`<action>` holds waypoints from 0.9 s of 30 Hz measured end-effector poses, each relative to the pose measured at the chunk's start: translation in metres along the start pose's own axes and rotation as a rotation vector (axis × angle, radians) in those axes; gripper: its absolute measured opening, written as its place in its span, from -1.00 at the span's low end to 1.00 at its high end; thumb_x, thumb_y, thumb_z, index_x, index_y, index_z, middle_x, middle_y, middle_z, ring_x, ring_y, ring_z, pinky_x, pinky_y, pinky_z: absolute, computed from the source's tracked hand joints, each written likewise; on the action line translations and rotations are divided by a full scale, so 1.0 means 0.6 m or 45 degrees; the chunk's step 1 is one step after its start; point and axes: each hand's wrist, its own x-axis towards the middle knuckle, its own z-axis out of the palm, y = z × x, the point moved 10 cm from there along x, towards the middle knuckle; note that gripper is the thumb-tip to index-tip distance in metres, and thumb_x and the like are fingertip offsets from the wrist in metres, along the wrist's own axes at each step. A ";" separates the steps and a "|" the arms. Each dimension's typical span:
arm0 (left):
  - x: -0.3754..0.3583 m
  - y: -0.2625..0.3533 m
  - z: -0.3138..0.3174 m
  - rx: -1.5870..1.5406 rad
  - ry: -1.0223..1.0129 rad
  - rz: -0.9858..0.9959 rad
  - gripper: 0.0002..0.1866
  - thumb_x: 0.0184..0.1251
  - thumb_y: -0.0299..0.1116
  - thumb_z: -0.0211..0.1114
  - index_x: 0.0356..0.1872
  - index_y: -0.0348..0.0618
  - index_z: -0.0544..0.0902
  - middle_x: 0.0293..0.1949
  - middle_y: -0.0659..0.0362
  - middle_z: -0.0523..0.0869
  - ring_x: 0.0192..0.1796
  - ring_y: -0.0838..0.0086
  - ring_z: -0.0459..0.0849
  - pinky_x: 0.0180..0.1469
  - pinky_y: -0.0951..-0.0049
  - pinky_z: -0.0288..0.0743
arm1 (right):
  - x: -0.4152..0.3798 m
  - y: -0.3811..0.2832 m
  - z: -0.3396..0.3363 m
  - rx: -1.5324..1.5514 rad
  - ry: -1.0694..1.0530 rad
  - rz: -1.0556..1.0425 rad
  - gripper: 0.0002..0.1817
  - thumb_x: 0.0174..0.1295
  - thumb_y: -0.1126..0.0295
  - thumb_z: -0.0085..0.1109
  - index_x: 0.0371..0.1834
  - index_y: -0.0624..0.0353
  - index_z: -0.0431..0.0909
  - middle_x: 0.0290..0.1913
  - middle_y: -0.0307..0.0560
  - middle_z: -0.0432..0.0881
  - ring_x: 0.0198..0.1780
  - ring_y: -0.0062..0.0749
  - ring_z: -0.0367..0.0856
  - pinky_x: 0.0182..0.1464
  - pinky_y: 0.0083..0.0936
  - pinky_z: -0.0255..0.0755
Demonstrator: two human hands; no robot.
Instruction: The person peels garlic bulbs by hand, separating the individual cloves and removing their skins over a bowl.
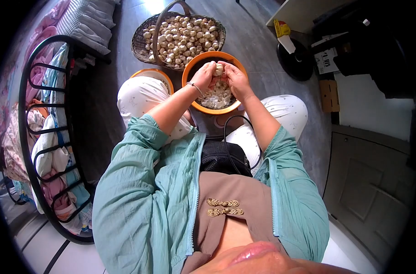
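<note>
Nearest the camera, at six o'clock, are the person's chin (249, 266) and brown top (235, 185) within a green jacket (135, 205). Toward twelve, the left hand (202, 77) and right hand (236, 83) meet over an orange-rimmed bowl (241, 65), each grip closed on one pale garlic bulb (218, 70) between the fingertips. Papery skins (217, 98) lie below it. Just beyond, toward eleven-thirty, a wicker basket (138, 44) holds many bulbs (183, 39); another orange-rimmed container (169, 81) sits at eleven, partly behind a knee (142, 93).
</note>
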 end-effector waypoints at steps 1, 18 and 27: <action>0.001 -0.003 0.001 -0.053 -0.005 -0.006 -0.61 0.44 0.06 -0.15 -0.30 -0.01 0.47 -0.66 0.33 0.32 -0.69 0.61 0.23 -0.65 0.56 0.12 | 0.002 0.001 0.001 -0.052 -0.010 0.005 -0.58 0.39 0.13 -0.08 0.14 0.19 0.42 -0.07 -0.23 0.50 -0.15 -0.62 0.45 0.02 -0.59 0.37; -0.019 -0.033 0.044 -0.459 -0.391 -0.380 -0.53 0.36 0.20 -0.15 -0.57 0.09 0.34 -0.72 0.42 0.14 -0.72 0.68 0.05 -0.69 0.64 -0.12 | -0.019 -0.075 0.037 -0.965 -0.072 -0.589 -0.61 0.13 0.17 0.27 -0.04 0.14 0.59 -0.23 -0.26 0.46 -0.25 -0.59 0.40 -0.15 -0.63 0.36; -0.017 -0.021 0.043 -0.450 -0.305 -0.249 -0.61 0.44 0.09 -0.19 -0.20 0.04 0.44 -0.56 0.35 0.35 -0.65 0.65 0.21 -0.59 0.65 0.17 | 0.005 -0.003 -0.004 -0.279 0.025 -0.040 -0.65 0.32 0.18 0.05 0.00 0.20 0.52 -0.12 -0.27 0.50 -0.22 -0.62 0.46 -0.10 -0.67 0.36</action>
